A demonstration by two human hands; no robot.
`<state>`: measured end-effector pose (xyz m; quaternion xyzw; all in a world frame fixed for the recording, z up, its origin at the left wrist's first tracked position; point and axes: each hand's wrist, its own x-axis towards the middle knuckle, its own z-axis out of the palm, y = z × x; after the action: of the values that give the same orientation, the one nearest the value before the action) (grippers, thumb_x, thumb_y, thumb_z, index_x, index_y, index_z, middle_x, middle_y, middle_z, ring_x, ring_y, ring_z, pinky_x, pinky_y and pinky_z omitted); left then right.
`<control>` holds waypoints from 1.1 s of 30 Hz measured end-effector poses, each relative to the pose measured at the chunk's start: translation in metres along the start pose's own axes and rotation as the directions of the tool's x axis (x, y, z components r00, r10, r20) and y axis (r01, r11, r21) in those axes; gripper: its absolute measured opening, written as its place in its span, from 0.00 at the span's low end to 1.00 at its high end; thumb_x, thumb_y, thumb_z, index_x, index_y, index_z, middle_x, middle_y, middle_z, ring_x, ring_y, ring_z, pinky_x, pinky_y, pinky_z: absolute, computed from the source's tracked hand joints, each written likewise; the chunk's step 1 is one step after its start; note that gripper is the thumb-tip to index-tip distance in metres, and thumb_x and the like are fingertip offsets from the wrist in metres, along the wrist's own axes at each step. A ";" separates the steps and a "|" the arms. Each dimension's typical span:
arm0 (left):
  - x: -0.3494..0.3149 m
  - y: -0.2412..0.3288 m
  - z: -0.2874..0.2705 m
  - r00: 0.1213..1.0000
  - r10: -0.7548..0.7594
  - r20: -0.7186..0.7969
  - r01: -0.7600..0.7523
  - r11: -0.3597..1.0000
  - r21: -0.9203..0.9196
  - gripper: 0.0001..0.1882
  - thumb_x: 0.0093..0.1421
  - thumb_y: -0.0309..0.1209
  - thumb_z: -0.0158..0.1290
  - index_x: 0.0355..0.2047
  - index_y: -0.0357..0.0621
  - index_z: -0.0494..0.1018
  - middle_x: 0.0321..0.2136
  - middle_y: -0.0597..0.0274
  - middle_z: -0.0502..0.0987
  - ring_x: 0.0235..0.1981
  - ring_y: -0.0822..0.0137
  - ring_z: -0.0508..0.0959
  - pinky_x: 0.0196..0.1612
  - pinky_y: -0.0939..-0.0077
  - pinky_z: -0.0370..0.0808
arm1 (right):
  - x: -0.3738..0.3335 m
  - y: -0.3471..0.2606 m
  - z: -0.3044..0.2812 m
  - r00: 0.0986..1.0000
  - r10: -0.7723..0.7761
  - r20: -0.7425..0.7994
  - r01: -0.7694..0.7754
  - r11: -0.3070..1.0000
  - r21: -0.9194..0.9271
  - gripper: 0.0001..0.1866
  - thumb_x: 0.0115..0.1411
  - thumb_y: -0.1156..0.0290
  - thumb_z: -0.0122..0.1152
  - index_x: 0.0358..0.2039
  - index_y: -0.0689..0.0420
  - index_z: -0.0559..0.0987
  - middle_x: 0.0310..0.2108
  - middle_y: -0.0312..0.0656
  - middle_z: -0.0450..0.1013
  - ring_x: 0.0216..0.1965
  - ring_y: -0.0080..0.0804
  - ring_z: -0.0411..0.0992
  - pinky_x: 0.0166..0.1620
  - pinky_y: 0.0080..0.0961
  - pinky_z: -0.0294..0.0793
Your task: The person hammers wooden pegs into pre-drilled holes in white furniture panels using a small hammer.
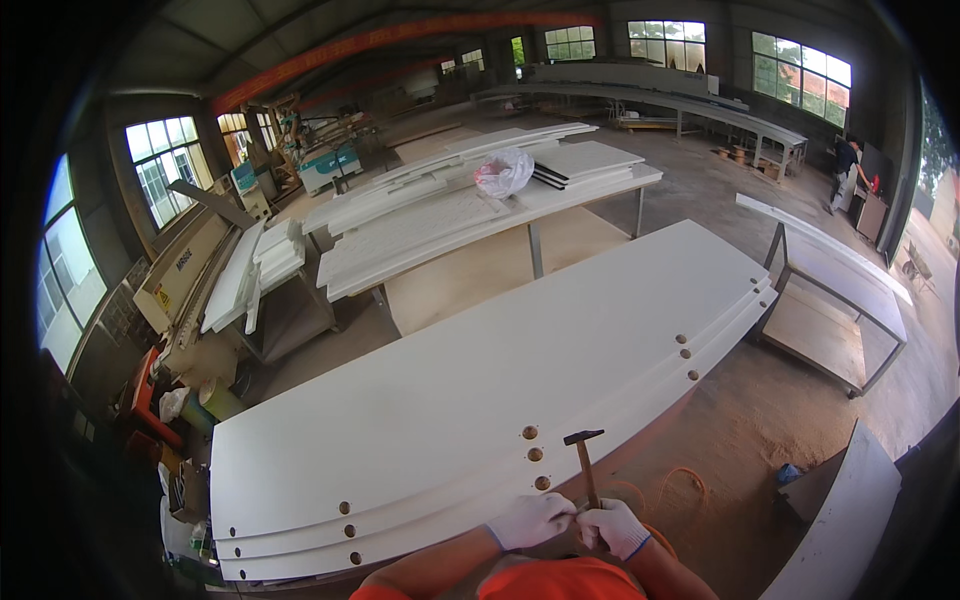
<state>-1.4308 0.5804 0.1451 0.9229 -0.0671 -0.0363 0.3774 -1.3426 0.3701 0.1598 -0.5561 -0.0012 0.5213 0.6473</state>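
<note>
My right hand (pixel 614 527), in a white work glove, is wrapped round the wooden handle of a hammer (pixel 584 455). The hammer stands head up, its dark metal head above the near edge of the white panels. My left hand (pixel 532 521), gloved too, is closed just beside the right one, its fingertips close to the handle's lower end. Whatever those fingers pinch is too small to make out. Below and in front of both hands lies a stack of long white panels (pixel 430 390), stepped at the near side, with round brown-edged holes along the edges.
Behind the stack, a table bears more white boards (pixel 420 235) and a white plastic bag (pixel 504 172). A metal-framed table (pixel 835 280) stands at the right. An orange hose (pixel 690 472) lies on the dusty floor near a leaning panel (pixel 840 520). Another person (pixel 846 175) stands far right.
</note>
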 end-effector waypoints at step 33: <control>0.102 -0.118 0.026 0.983 -0.153 0.098 0.076 0.837 0.542 0.12 0.61 0.39 0.52 0.30 0.45 0.80 0.29 0.45 0.83 0.33 0.40 0.84 0.37 0.45 0.80 | 0.029 0.094 -0.078 0.868 -0.071 -0.492 0.091 0.996 0.017 0.12 0.58 0.67 0.69 0.35 0.62 0.78 0.21 0.35 0.72 0.19 0.23 0.69 0.22 0.26 0.68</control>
<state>-1.3220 0.6308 0.0420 0.9891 -0.0450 -0.1019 0.0960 -1.3470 0.3184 0.0450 -0.6567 0.1502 0.3354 0.6585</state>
